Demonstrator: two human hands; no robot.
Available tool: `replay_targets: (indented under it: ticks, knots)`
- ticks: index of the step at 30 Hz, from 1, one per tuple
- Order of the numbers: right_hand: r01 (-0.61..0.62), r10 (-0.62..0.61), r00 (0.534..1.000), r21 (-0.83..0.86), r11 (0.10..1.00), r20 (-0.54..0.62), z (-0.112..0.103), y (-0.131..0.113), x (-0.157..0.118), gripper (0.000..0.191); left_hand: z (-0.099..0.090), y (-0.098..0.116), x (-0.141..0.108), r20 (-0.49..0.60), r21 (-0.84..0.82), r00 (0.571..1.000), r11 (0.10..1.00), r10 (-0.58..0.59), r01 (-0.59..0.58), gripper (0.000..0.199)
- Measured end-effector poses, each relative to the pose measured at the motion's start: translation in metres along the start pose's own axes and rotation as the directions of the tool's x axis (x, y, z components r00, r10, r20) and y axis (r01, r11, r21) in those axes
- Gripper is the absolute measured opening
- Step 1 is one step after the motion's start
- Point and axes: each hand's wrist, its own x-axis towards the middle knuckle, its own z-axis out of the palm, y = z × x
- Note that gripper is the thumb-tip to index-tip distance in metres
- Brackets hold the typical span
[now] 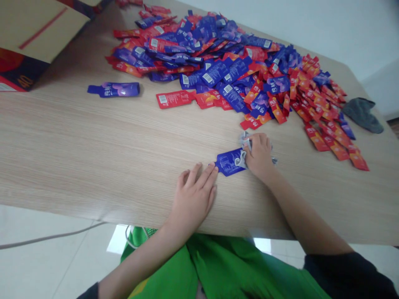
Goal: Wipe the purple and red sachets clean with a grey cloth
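A blue sachet [229, 162] lies flat on the wooden table [93, 158], its printed side up. My left hand [195, 197] rests with extended fingers, the fingertips on the narrow left end of that sachet. Crumpled in my right hand [258, 155] is a grey-white cloth [245, 141], pressed against the sachet's right end and covering part of it. Another blue sachet [115, 89] lies alone further left. Beyond my hands spreads a big heap of red and blue sachets [215, 77].
A large cardboard box [40, 37] stands at the back left. On the far right lies a dark grey cloth [363, 115] beside the heap. A cable [52, 237] runs below the table's front edge.
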Motion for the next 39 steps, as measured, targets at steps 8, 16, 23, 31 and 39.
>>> replay_targets:
  ticks: [8, 16, 23, 31, 39]
  knots:
    - [0.305, -0.321, 0.941, 0.143, 0.941, 0.105, -0.012, -0.077, -0.026, 0.018, 0.001, -0.001, -0.001, 0.006, 0.025, 1.000, 1.000, 0.014, -0.014, 0.041]
    - [0.090, -0.080, 0.990, -0.085, 0.992, 0.117, -0.005, -0.010, -0.021, 0.026, 0.000, 0.000, 0.000, -0.013, -0.003, 1.000, 1.000, -0.003, 0.003, 0.045]
    - [0.038, -0.038, 0.999, -0.017, 0.999, -0.007, -0.017, -0.005, -0.019, 0.019, 0.000, 0.000, 0.001, -0.012, 0.005, 1.000, 1.000, -0.006, 0.006, 0.045]
    - [0.305, -0.299, 0.930, 0.004, 0.952, 0.214, -0.017, -0.068, -0.040, 0.017, 0.000, -0.001, 0.000, -0.008, 0.008, 1.000, 1.000, 0.000, 0.000, 0.044]
    - [0.056, -0.035, 0.992, -0.173, 0.983, 0.123, -0.014, 0.002, -0.028, 0.021, 0.001, 0.001, 0.001, -0.017, -0.003, 1.000, 1.000, -0.002, 0.002, 0.046]
